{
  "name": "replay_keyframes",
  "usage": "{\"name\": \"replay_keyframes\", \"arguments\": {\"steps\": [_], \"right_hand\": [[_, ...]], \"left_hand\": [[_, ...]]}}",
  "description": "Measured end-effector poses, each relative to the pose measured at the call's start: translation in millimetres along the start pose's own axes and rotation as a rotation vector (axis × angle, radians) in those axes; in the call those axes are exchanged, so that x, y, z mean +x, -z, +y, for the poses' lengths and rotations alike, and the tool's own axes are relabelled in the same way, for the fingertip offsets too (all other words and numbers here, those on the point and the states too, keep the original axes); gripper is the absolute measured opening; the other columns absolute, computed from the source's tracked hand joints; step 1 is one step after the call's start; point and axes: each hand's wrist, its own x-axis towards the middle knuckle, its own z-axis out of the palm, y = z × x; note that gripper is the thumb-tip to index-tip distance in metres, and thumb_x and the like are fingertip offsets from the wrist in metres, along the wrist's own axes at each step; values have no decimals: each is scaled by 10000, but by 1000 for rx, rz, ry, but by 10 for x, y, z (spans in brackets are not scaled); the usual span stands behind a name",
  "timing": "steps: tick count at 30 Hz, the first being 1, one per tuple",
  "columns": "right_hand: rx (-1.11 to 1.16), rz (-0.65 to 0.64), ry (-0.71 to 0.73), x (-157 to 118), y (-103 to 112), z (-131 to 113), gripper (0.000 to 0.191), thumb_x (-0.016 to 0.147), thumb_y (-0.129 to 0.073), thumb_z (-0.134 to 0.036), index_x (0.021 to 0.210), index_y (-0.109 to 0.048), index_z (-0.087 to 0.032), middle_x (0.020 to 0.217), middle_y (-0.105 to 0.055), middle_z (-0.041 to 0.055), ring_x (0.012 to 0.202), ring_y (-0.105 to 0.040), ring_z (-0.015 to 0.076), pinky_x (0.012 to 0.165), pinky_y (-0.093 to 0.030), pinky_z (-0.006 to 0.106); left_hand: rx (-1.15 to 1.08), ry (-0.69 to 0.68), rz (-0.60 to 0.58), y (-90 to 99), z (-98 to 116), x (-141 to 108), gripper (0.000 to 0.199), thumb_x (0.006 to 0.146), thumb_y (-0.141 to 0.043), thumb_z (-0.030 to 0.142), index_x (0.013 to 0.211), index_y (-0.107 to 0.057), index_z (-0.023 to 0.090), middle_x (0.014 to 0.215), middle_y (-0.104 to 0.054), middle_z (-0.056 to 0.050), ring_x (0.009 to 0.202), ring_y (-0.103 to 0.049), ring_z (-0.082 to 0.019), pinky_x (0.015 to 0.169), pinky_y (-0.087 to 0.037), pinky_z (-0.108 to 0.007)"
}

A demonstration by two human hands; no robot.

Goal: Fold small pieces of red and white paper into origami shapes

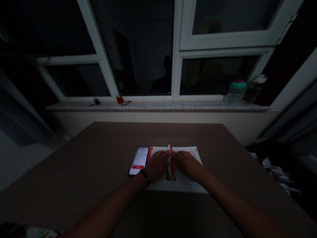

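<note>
A printed booklet with white pages and orange-red edges lies on the table in front of me. Near its middle, a narrow red-and-white folded page stands up between my hands. My left hand, a dark band on its wrist, has its fingers bent against the left side of that page. From the right, my right hand presses its closed fingers to the other side. Both palms rest low over the booklet, and the thumbs are partly hidden. Just left of the booklet lies a phone with a lit screen.
The brown table reaches to the wall under a window. On the speckled sill stand a green-lidded bottle, a clear bottle and a small red jar. Dim, cluttered items lie beyond the table's right edge.
</note>
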Motion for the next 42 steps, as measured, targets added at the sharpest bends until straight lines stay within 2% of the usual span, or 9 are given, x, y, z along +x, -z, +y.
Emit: {"name": "replay_keyframes", "arguments": {"steps": [11,18,24,27,31,35,42], "right_hand": [[57,19,29,-5,-25,20,402,998,-453,-262,1394,-511,-227,1425,-531,97,1286,-472,246,1103,-364,453],[61,29,-11,27,-21,21,354,1005,-447,-253,1346,-541,-239,1380,-557,97,1209,-497,241,1019,-415,447],[20,44,-52,94,8,27,198,985,-480,-200,1046,-668,-182,1041,-640,88,1020,-534,236,887,-451,375],[22,38,-60,119,23,48,180,970,-496,-166,972,-676,-173,968,-622,81,966,-529,227,855,-446,353],[28,39,-52,125,16,78,182,957,-505,-135,979,-681,-177,953,-610,70,952,-519,217,837,-437,335],[21,24,-45,114,15,95,170,941,-533,-143,1005,-685,-184,968,-604,70,968,-517,223,849,-430,344],[38,-26,-40,70,64,110,238,898,-612,-214,1128,-672,-208,1043,-604,72,1023,-515,237,898,-423,366]], "left_hand": [[-21,-7,-15,-6,-11,-8,495,949,-476,203,1439,-406,207,1500,-429,-85,1350,-382,-265,1132,-333,-487],[-7,15,-43,-6,-22,0,523,966,-477,251,1474,-354,239,1544,-361,-83,1408,-304,-288,1135,-311,-513],[31,-37,15,46,-30,43,370,982,-471,219,1350,-506,232,1351,-543,-71,1228,-477,-236,1062,-395,-432],[13,-31,23,43,-50,75,335,983,-440,161,1291,-561,210,1258,-605,-65,1164,-514,-219,1032,-418,-392],[-30,-13,32,14,-96,95,318,965,-468,132,1246,-603,196,1236,-640,-52,1146,-527,-211,1032,-427,-380],[-62,-13,22,10,-133,69,345,931,-535,132,1259,-605,209,1299,-623,-45,1183,-518,-211,1055,-420,-395],[-92,-22,-47,96,-139,2,474,871,-650,266,1332,-554,212,1417,-535,-69,1284,-462,-252,1095,-388,-445]]}}
